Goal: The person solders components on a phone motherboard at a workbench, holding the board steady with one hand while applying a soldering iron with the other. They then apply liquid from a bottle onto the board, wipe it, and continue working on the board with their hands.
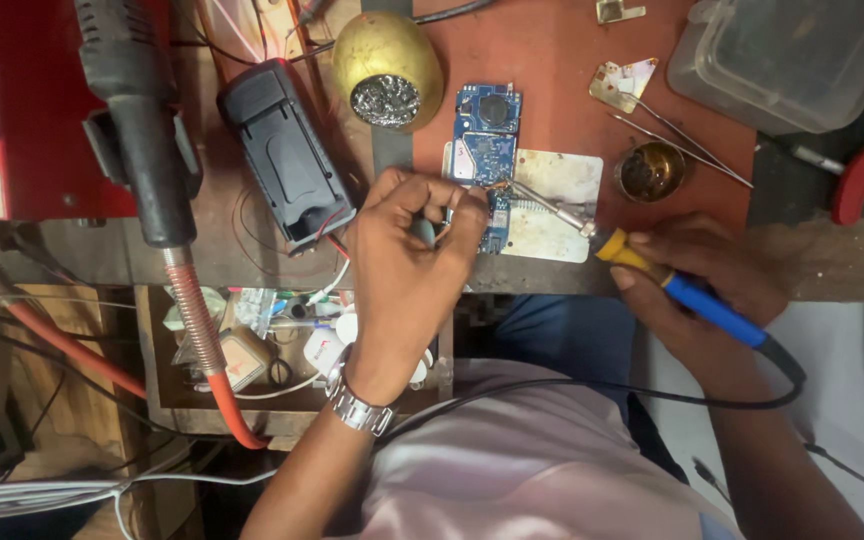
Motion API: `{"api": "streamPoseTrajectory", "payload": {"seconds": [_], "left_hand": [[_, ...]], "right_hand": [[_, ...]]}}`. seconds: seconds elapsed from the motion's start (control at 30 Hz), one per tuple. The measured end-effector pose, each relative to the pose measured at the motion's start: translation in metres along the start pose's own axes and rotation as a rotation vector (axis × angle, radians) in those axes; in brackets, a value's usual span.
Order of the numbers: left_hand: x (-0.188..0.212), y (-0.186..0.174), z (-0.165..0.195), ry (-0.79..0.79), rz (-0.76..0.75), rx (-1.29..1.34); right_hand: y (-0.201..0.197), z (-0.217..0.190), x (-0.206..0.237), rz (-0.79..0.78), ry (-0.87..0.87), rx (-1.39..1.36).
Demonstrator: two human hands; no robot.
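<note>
A blue circuit board [489, 135] lies on the workbench, partly over a worn white plate [556, 213]. My left hand [410, 262] rests at the board's lower edge with fingers pinched together; what they pinch is too small to see. My right hand [704, 285] grips a soldering iron [687, 293] with a blue and yellow handle. Its metal tip [537, 197] reaches left to the board's lower part, right by my left fingertips.
A brass-wool tip cleaner in a gold holder [387, 72], a hot-air gun [142, 130], a black device [284, 155], a round flux tin [651, 170], tweezers [687, 135], a clear plastic box [787, 60] and a red-handled tool [857, 178] surround the board. An open drawer [262, 340] holds small parts.
</note>
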State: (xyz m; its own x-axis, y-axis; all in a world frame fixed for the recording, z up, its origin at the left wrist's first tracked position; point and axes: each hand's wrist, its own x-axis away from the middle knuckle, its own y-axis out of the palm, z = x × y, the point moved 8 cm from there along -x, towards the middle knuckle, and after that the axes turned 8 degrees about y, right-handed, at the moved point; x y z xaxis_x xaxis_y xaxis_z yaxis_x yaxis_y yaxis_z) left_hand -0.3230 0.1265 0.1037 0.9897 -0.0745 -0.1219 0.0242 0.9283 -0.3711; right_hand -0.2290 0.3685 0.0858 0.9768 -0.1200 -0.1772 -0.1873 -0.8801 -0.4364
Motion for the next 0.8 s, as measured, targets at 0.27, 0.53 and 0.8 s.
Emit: {"api": "streamPoseTrajectory", "payload": {"seconds": [0.27, 0.53, 0.8], "left_hand": [[0.002, 0.002, -0.002, -0.027, -0.012, -0.007], [0.001, 0.002, 0.000, 0.019, -0.021, -0.026], [0.002, 0.001, -0.004, -0.040, -0.027, -0.020]], "right_hand": [[-0.002, 0.011, 0.006, 0.004, 0.073, -0.017], [0.002, 0.006, 0.001, -0.008, 0.085, -0.016], [0.003, 0.001, 0.002, -0.005, 0.061, 0.011]]}}
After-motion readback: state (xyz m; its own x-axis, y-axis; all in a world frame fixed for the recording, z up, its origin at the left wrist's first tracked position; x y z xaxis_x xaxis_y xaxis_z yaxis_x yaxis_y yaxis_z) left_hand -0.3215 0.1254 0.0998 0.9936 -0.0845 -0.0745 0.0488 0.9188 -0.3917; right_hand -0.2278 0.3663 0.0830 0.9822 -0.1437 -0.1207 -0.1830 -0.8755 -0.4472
